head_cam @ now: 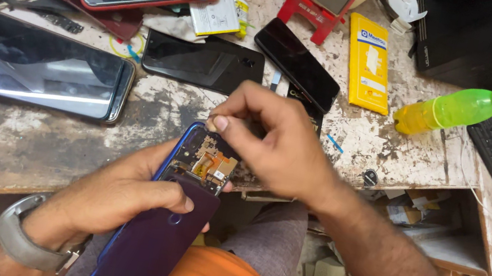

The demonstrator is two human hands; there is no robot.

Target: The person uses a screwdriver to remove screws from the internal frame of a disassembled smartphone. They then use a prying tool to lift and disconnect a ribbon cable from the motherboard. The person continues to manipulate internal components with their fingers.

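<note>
Currently left hand point(114, 199) fingers wrapped round opened blue phone point(169, 212) at lower center of frame, right hand point(276, 140) fingertips pinched tight at its exposed top board point(206, 163), pinched item too small to tell.

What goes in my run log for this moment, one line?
left hand: grips opened phone | right hand: fingertips at its exposed top | worn workbench

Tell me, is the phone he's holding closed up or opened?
Opened: the phone's purple back cover is slid down, baring the circuit board.
</note>
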